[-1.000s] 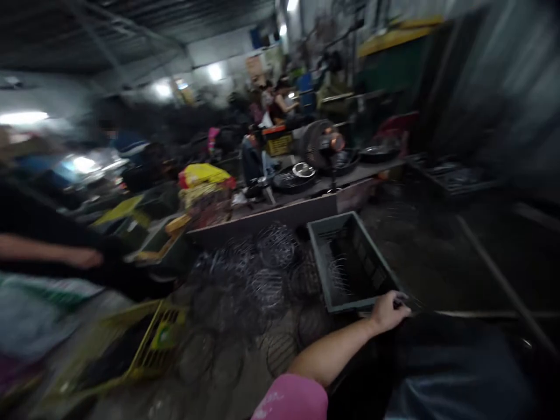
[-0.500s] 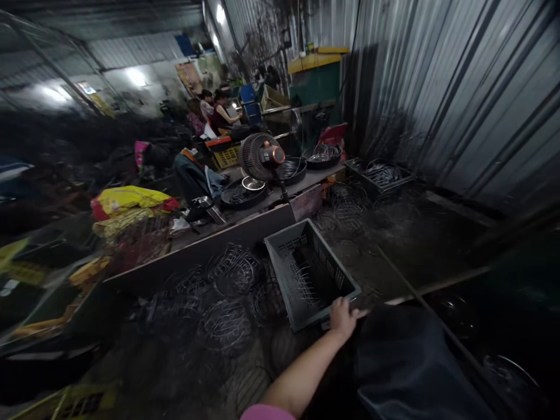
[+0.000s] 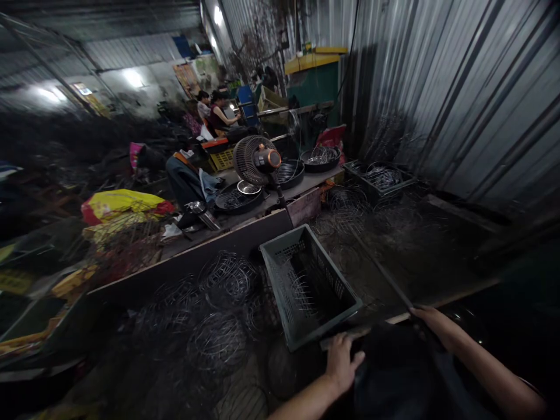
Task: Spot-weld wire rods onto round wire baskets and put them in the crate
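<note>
1. Right hand [image 3: 431, 321] has come into frame at lower right since the earlier view; left hand [image 3: 341, 361], bottom centre, sits lower, off the corner of the crate [image 3: 334, 265].
2. Left: thumb spread from fingers, nothing held, fingertips by a pale strip [image 3: 359, 333] near the crate's near rim. Risk: a knuckle caught, should crate or strip shift.
3. Right: fingers lie against a long rod [image 3: 382, 269]; undersides dark, cannot tell whether they close round it. Risk: loose contact, so the rod could slide or roll away.
4. Crate, centre: upright, a few curved wires [image 3: 301, 291] inside. Rod runs right of it; a leftward swing could knock the rim.
5. Wire racks [image 3: 219, 338], lower left-centre: heaped, probably prone to snagging.
6. Fan [image 3: 258, 160], upper centre: well apart; judged low risk.
</note>
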Tool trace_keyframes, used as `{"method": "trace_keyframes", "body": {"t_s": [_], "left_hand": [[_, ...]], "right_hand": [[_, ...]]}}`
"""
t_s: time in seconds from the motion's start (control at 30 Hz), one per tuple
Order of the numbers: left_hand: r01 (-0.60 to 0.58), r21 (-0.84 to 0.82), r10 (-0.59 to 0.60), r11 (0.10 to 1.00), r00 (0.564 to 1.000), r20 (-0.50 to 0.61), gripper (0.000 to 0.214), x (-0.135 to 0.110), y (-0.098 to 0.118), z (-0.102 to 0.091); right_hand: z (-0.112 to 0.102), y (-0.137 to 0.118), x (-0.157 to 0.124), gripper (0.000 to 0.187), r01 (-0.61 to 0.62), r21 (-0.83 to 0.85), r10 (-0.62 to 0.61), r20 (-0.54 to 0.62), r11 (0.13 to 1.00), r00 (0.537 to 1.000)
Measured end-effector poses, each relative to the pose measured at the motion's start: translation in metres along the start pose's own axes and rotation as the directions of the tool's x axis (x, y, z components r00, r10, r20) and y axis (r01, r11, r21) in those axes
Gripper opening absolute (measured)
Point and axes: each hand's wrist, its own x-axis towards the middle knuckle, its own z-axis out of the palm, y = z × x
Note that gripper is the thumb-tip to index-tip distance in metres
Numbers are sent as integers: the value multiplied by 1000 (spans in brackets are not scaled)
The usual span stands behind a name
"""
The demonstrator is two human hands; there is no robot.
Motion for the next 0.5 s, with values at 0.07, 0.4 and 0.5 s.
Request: {"method": "trace_keyframes", "body": {"t_s": [0.07, 0.4, 0.5], "left_hand": [[17, -140, -15, 990, 1000, 15, 41, -6, 34, 1], [-233, -114, 243, 966, 967, 83, 48, 8, 98, 38], [-225, -134, 235, 965, 970, 62, 46, 18, 90, 47]], "right_hand": [[19, -17, 14, 20, 6, 1, -6, -10, 1000, 1000], [25, 5, 85, 15, 140, -172, -162, -116, 975, 980], [11, 16, 104, 17, 171, -214, -204, -144, 962, 968]]}}
